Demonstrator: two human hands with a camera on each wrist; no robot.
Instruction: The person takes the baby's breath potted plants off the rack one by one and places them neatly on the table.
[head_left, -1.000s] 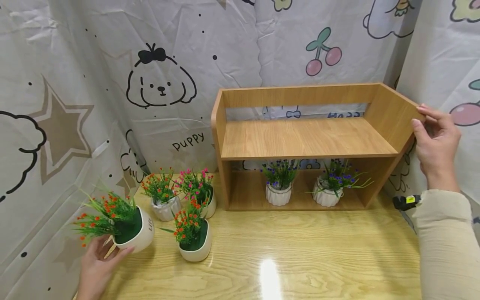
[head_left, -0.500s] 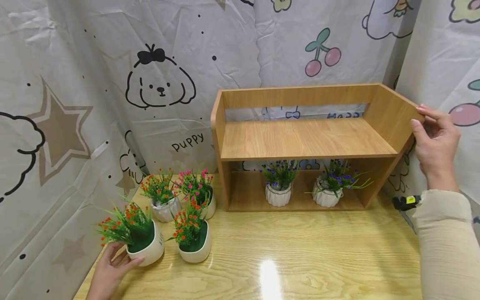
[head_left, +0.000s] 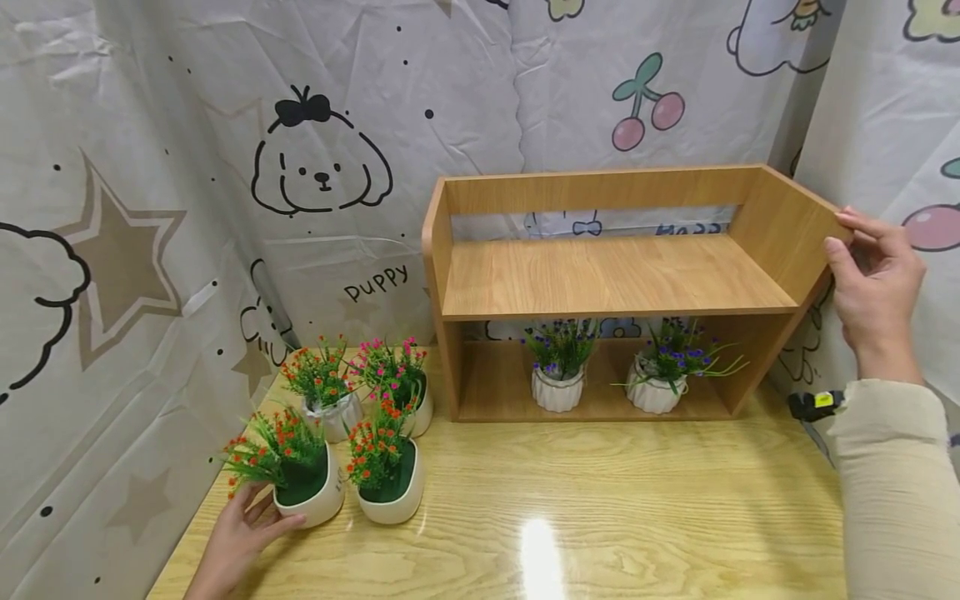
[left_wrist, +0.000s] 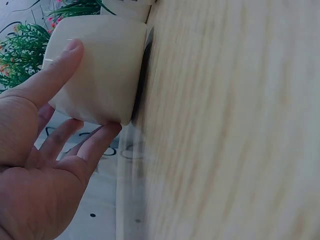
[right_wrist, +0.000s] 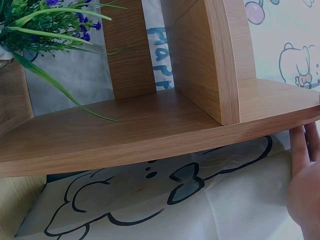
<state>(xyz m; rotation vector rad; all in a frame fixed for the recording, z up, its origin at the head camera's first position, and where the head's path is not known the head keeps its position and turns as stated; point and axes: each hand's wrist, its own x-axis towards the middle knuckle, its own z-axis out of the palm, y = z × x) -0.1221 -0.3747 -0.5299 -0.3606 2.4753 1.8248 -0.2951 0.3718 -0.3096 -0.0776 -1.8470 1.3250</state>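
Left hand (head_left: 242,529) pinches a smooth, cream-white pot (head_left: 326,500) between curled fingers and thumb, at the near left of the desk (head_left: 675,517) and just beside a second rounded white pot (head_left: 397,504); whether its base touches the wood I cannot tell. Orange flowers on wiry green sprigs rise from its dark green filling. Right hand (head_left: 877,279) is clamped on the front edge of the right side panel (head_left: 787,242) of a two-tier wooden shelf (head_left: 615,271), all flat tan boards with fine grain, paler yellow wavy grain running across the desk below. Two fluted white pots with violet-blue flowers, one (head_left: 557,393) left of the other (head_left: 655,393), stand in the lower compartment. Behind hangs a creased white cloth (head_left: 465,92) with line drawings. From the left wrist, the held pot shows a plain, gently bulging wall with the thumb laid against it and a dark strip between base and desk; its lettering appears only in the head view, too small to read. From the right wrist, fingers press the panel's outer face, which the head view hides, and long thin leaves arch near the lower boards.
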